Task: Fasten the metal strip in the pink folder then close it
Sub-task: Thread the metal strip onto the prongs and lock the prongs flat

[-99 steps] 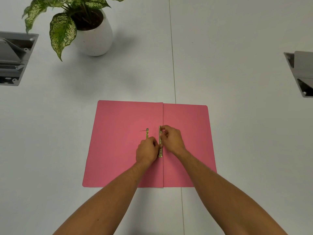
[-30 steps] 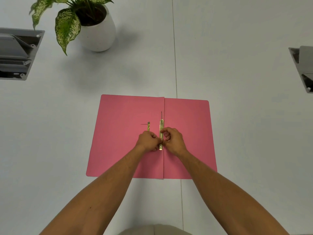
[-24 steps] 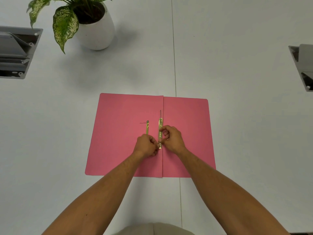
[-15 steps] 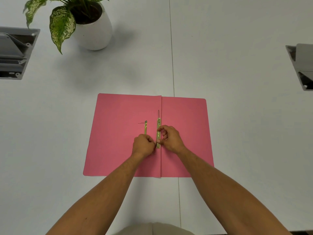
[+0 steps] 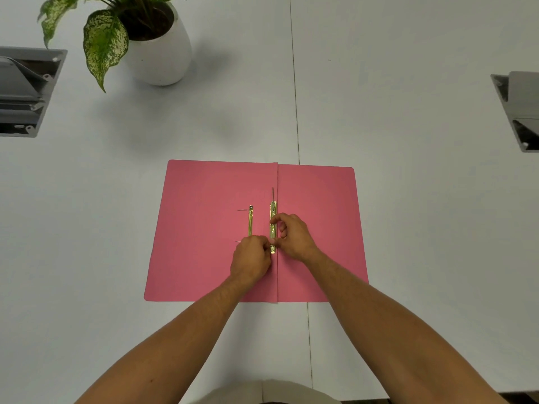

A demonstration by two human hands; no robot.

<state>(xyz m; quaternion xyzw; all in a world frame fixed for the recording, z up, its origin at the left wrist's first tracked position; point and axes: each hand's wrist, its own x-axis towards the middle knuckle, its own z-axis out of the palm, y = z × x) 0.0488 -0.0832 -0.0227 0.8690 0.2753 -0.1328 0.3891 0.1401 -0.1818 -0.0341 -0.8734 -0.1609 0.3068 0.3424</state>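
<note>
The pink folder [image 5: 204,228] lies open and flat on the white table, spine running away from me. A gold metal strip [image 5: 273,212] lies along the spine, with a thin prong sticking out past its far end. A second, narrower gold bar [image 5: 250,221] lies to its left. My left hand [image 5: 251,259] is pinched at the strip's near end. My right hand [image 5: 293,236] holds the strip with forefinger and thumb, one near its middle and one at its near end. The strip's near end is partly hidden by my fingers.
A potted plant in a white pot [image 5: 159,53] stands at the far left. A grey cable box [image 5: 26,91] is set in the table at the left edge, another [image 5: 519,109] at the right edge. A seam [image 5: 294,83] runs down the table.
Both hands stay on the strip's near end; the right forefinger has spread a little farther up the strip. The view has shifted slightly; the folder has not moved.
</note>
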